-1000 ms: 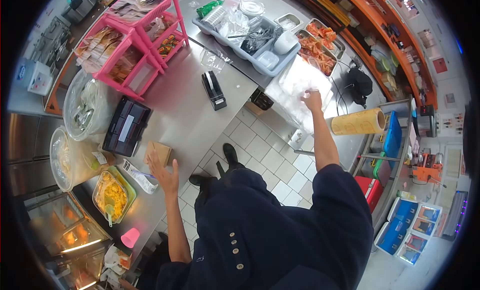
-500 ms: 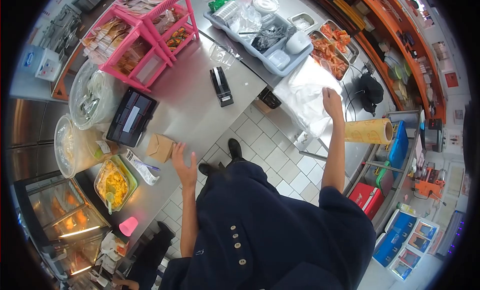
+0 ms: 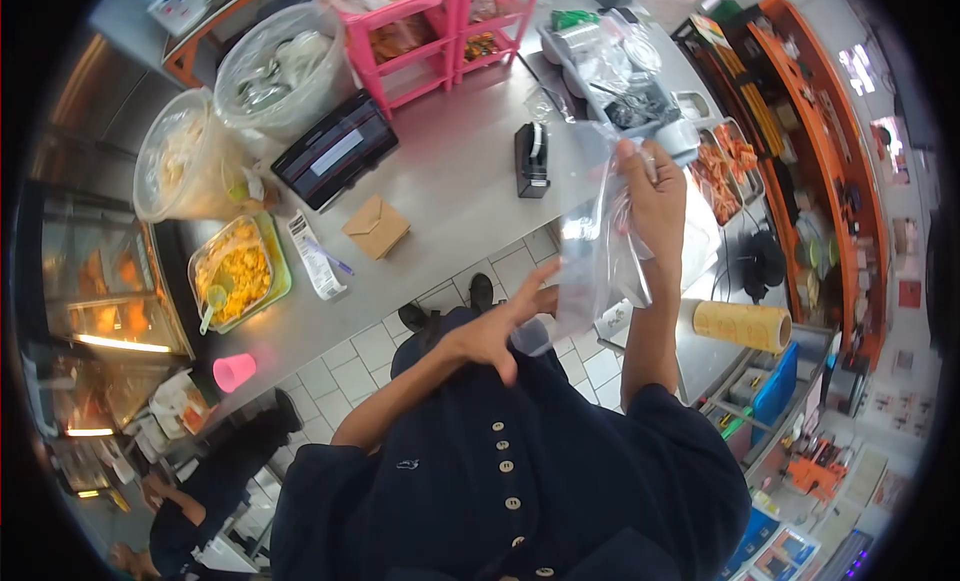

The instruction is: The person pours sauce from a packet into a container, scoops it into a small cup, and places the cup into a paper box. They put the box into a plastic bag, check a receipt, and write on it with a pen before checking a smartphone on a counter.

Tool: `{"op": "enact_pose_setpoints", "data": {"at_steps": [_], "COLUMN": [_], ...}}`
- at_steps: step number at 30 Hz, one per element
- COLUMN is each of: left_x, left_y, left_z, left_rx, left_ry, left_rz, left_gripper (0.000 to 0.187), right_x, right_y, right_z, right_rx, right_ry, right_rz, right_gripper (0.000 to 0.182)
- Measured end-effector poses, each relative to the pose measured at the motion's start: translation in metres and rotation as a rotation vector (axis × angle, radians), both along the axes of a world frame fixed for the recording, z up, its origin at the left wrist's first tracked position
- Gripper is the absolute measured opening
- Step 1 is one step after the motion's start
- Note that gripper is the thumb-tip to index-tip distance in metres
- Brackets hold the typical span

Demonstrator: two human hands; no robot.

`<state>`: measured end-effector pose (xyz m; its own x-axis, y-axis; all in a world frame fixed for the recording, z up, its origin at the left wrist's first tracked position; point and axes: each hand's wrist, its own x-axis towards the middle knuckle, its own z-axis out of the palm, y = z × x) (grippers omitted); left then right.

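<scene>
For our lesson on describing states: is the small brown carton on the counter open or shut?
Shut: the brown carton has its flap folded down across the top, and its inside does not show.

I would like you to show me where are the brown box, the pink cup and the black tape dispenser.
Brown box (image 3: 376, 228): head view, its folded top.
Pink cup (image 3: 234, 372): head view, its side wall.
Black tape dispenser (image 3: 532, 165): head view, the middle of its body.

A glossy clear plastic bag (image 3: 590, 251), a matt brown cardboard box (image 3: 376, 228), a smooth metal counter (image 3: 440, 171).
</scene>
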<state>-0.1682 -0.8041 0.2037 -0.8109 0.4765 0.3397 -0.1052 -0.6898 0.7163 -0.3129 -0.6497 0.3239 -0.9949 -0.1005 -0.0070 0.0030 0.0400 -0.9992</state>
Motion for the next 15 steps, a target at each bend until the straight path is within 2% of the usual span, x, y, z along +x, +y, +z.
{"op": "enact_pose_setpoints", "data": {"at_steps": [2,4,5,6,7,9,11,13,15], "left_x": [0.009,0.013,0.018,0.02,0.022,0.043,0.038,0.028,0.024], "left_y": [-0.015,-0.019,-0.026,-0.046,-0.071,-0.109,-0.112,-0.108,-0.098], "left_z": [0.023,0.011,0.013,0.015,0.016,-0.023,-0.032,-0.025,0.009], "left_rx": [-0.544,-0.951,-0.936,-0.863,-0.777,-0.189,0.464,0.596,0.357], "left_ry": [0.267,0.383,0.358,0.099,-0.151,-0.558,-0.475,-0.298,-0.154], "left_rz": [0.227,0.283,0.565,0.429,0.289,0.264,0.263,0.36,0.473], "left_gripper": [0.073,0.04,0.018,0.019,0.02,0.041,0.065,0.092,0.125], "right_x": [-0.002,-0.007,-0.013,-0.019,-0.017,-0.026,-0.03,-0.025,-0.016], "right_y": [-0.015,-0.023,-0.02,-0.019,-0.02,-0.018,-0.027,-0.039,-0.046], "right_z": [-0.001,-0.001,-0.002,-0.003,0.008,-0.008,-0.039,-0.058,-0.061], "right_rx": [0.004,0.075,0.144,0.21,0.074,0.022,-0.039,-0.035,-0.055], "right_ry": [0.058,0.128,0.167,0.206,0.122,0.096,0.111,0.067,-0.011], "right_rz": [0.012,-0.05,-0.109,-0.167,-0.125,-0.087,-0.077,-0.14,-0.19], "right_gripper": [0.032,0.033,0.036,0.039,0.041,0.041,0.041,0.039,0.033]}}
